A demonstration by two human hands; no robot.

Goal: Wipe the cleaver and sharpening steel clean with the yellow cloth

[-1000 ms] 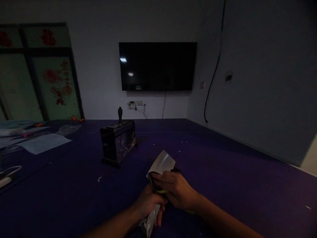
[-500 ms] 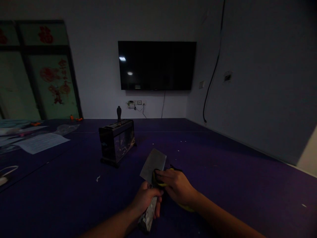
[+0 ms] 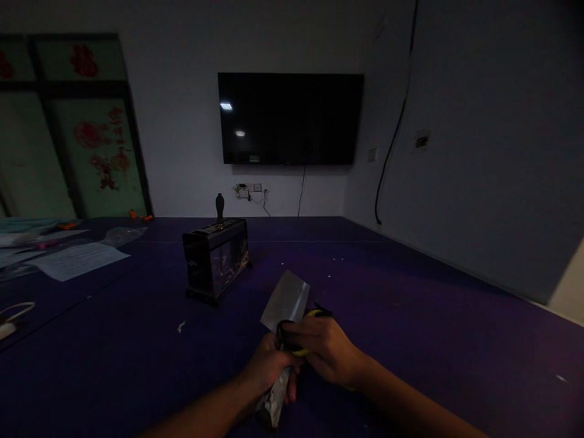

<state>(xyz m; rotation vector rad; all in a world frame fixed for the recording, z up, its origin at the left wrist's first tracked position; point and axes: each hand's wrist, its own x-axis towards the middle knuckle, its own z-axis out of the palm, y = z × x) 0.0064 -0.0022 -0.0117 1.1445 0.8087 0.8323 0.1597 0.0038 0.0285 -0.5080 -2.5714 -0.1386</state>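
Observation:
My left hand (image 3: 269,368) is closed around the lower part of a long silvery foil packet (image 3: 286,298), which rises out of the fist and tilts up and to the right. Its lower end (image 3: 270,410) sticks out below the fist. My right hand (image 3: 326,350) is closed on a black and yellow tool (image 3: 305,316), held right against the packet just above my left hand. I cannot make out what the tool is in the dim light. Both hands are low in the middle of the view, over a dark purple surface (image 3: 410,340).
A small dark glass-sided box (image 3: 216,258) with a little dark figure (image 3: 219,208) on top stands beyond my hands. Papers (image 3: 75,260) and plastic lie far left, a white cable (image 3: 11,313) at the left edge. A black TV (image 3: 289,118) hangs on the far wall.
The foil packet has swung from leaning right to more upright and turned its face darker. My right hand shifted slightly along it with the tool. The view has crept a little.

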